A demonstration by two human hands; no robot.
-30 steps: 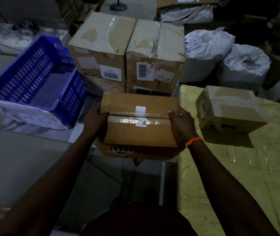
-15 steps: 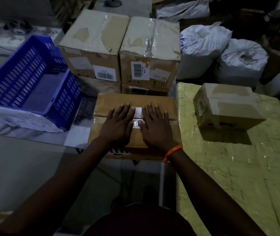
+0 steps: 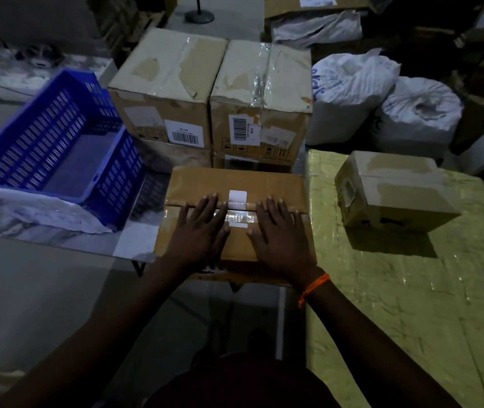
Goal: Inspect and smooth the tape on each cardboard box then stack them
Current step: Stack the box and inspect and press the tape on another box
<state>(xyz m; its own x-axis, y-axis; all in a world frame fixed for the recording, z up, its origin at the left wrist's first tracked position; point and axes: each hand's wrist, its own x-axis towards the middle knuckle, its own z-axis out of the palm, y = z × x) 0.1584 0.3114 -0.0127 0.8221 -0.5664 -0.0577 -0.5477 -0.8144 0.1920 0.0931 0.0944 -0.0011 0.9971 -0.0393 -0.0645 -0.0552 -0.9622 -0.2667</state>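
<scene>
Dim storeroom — brown cardboard box (image 3: pixel 234 181) dead ahead, its clear glossy tape strip (image 3: pixel 240 215) running left-to-right; left hand (image 3: pixel 198 235) and right hand (image 3: pixel 283 237) press flat either side, fingers spread, gripping nothing.

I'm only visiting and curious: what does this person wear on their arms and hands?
The left hand and the right hand are bare, with no gloves. Neither forearm shows a sleeve. A thin orange thread wristband circles the right wrist.

Resting left hand (image 3: pixel 198 235) and right hand (image 3: pixel 282 241) atop the box (image 3: pixel 234 181), facing crate (image 3: pixel 117 172) leftward, smaller box (image 3: pixel 396 195) on table (image 3: pixel 411 304) rightward.
</scene>
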